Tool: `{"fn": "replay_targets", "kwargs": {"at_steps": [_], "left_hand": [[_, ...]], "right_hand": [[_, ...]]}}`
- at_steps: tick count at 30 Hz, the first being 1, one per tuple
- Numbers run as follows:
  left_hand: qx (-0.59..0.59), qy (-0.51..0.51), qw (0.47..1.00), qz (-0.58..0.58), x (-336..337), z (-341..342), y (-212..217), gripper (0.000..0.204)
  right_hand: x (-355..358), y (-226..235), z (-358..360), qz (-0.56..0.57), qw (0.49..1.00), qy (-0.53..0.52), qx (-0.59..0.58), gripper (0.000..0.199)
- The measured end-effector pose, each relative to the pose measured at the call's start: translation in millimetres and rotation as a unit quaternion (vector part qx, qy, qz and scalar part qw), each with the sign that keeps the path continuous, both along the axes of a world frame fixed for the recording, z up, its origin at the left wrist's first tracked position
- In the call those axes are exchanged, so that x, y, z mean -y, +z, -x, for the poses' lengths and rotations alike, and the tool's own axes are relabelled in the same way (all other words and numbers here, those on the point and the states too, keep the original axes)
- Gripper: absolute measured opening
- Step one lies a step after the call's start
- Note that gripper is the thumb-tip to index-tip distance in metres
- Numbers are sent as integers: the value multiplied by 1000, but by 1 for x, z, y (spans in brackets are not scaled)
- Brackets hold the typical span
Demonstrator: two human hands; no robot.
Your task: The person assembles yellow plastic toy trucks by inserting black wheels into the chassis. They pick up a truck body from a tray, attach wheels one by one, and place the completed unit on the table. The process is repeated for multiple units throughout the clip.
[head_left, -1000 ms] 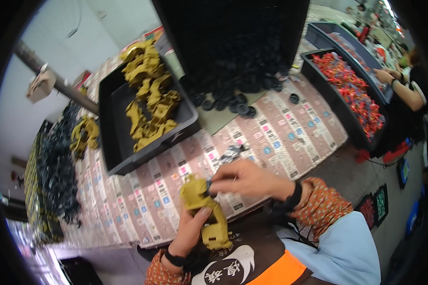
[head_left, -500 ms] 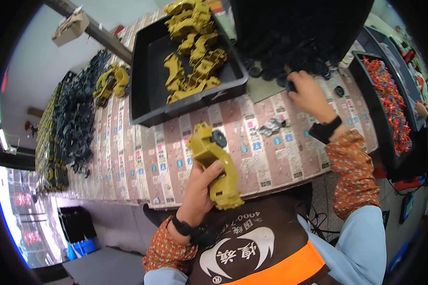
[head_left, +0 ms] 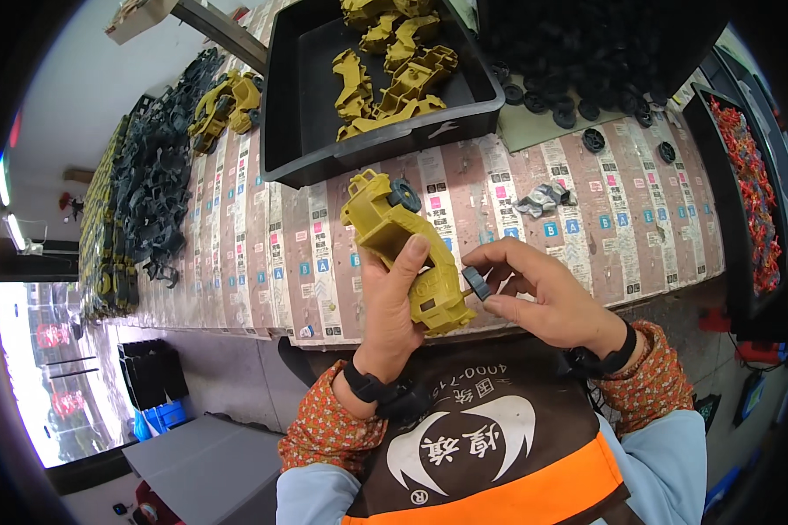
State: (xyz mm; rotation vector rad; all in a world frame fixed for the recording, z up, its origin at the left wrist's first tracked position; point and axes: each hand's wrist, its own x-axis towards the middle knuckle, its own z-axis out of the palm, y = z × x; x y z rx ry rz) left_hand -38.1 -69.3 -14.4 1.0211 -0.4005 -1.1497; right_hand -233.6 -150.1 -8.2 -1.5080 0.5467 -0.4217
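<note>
My left hand (head_left: 392,302) is closed around a yellow plastic toy vehicle body (head_left: 400,229), held tilted above the near edge of the table. One dark wheel (head_left: 404,195) sits at the body's far end. Between the thumb and fingers of my right hand (head_left: 538,293) is a small black toy wheel (head_left: 475,283), close beside the near end of the body. Whether that wheel touches the body I cannot tell.
A black tray (head_left: 289,157) of yellow bodies stands beyond my hands. Loose black wheels (head_left: 562,112) lie at the back right, with crumpled wrapping (head_left: 545,199) nearer. Dark parts (head_left: 149,192) pile up at the left; a bin of red pieces (head_left: 749,192) stands at the right.
My right hand has come back from the wheel pile with a wheel and is now beside the yellow body. My left hand still holds the body.
</note>
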Motion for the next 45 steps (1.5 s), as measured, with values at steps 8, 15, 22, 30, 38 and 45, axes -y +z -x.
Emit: {"fn": "replay_targets", "kwargs": {"at_steps": [8, 15, 22, 30, 38, 45], "left_hand": [[71, 59, 995, 23, -4, 3, -10, 58], [158, 75, 981, 89, -6, 11, -13, 62], [148, 76, 980, 113, -7, 15, -24, 62], [64, -23, 998, -15, 1, 5, -29, 50], [-103, -175, 977, -66, -18, -35, -4, 63], [-18, -240, 965, -105, -21, -35, 9, 77]], "right_hand": [[-26, -16, -7, -107, 990, -86, 22, 42], [-47, -18, -7, 39, 998, -55, 6, 56], [-37, -10, -7, -84, 996, -18, -1, 68], [21, -4, 7, 203, 971, -21, -120, 39], [190, -41, 78, 485, 745, -290, -354, 19], [185, -50, 77, 411, 819, -226, -331, 24]]}}
